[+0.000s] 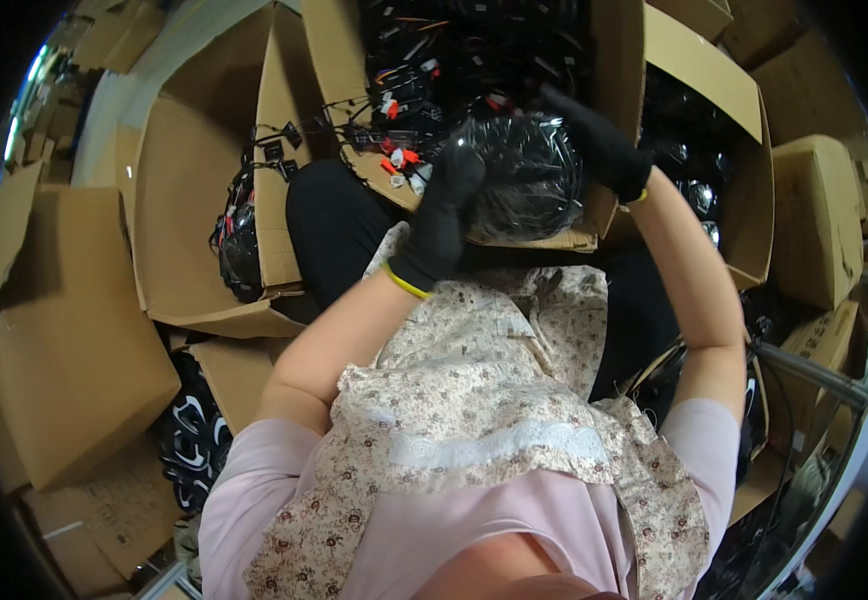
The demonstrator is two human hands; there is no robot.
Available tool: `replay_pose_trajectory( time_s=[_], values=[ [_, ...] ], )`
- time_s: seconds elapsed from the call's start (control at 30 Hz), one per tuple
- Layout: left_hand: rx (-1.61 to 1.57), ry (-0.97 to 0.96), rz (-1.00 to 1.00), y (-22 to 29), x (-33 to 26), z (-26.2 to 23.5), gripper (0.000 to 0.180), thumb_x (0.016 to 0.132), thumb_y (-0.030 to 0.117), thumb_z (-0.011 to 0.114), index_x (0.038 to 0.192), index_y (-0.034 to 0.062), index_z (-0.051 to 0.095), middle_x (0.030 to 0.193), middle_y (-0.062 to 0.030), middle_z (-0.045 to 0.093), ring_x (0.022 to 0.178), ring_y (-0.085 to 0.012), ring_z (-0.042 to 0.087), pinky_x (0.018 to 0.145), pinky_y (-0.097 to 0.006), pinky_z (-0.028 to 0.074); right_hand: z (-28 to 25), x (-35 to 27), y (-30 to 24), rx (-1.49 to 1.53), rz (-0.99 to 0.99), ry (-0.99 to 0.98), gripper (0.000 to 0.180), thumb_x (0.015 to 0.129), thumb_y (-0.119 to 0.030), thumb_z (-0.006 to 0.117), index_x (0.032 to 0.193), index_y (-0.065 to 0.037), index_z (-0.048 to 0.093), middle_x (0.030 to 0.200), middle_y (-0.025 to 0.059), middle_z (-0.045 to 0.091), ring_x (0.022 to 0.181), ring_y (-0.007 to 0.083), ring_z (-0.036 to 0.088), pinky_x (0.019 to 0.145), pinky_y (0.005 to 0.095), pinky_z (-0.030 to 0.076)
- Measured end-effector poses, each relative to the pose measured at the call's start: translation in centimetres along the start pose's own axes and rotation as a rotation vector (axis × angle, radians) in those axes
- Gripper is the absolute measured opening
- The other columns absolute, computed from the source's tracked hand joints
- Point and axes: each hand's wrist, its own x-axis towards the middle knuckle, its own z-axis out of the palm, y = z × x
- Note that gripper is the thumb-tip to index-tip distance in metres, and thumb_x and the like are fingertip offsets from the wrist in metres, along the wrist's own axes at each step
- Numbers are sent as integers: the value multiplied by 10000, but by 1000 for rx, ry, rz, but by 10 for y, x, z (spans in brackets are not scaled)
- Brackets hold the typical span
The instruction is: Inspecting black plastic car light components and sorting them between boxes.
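A round black bundle in clear shiny plastic wrap [526, 180] is between my hands, over the near edge of an open cardboard box [617, 90]. My left hand [444, 210], in a black glove with a yellow cuff, presses against the bundle's left side; some of its fingers are hidden. On the bundle's upper right lies my right hand [604, 150], gloved alike, its fingers reaching forward along the wrap. Behind the bundle, the box holds dark cables with red and white connectors [402, 160]. What the wrap contains is too dark to make out.
To the left stands an open box [189, 200] with a black cable bundle [241, 235] inside. Another box [714, 100] on the right holds dark wrapped items. Closed cartons [84, 330] stack at far left. A metal rail [814, 370] runs at the right.
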Motion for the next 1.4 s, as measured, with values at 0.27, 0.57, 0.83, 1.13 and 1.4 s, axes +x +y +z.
replay_pose_trajectory(
  time_s=[0.27,0.57,0.83,1.13,1.4],
  values=[
    [415,445,150,-83,9,-45,486,989,269,620,1393,21,515,1353,-60,577,1226,-141,530,1053,-311,418,-67,122,85,-276,304,-33,307,978,-234,610,1187,-20,681,1078,68,725,923,132,689,850,272,546],
    [-134,413,-299,-86,9,-24,521,984,270,621,1455,131,448,1432,-114,498,1245,-233,559,995,-392,506,-62,144,67,-1152,180,-77,458,899,-419,682,1133,-25,707,1032,113,732,873,175,668,806,313,520],
    [220,151,-216,-98,28,-76,449,1045,227,497,1455,67,406,1362,-82,523,1241,-176,543,1009,-333,495,-43,67,58,-743,-306,343,344,910,-308,641,1149,-67,699,1107,176,694,1041,295,663,891,378,510],
    [1400,212,565,-22,85,-52,391,906,92,639,1282,15,561,1211,-144,593,1147,-297,562,1015,-402,432,26,-71,80,-1572,-868,468,640,688,-195,783,1304,-226,608,1402,172,482,1273,381,483,1045,600,364],
    [2056,-83,716,-16,349,-41,465,887,202,636,1321,50,568,1229,-215,630,1035,-382,646,861,-474,524,21,-48,120,-1865,-623,403,632,744,-252,703,1358,-294,560,1535,124,367,1370,380,375,1026,711,290]
  ],
)
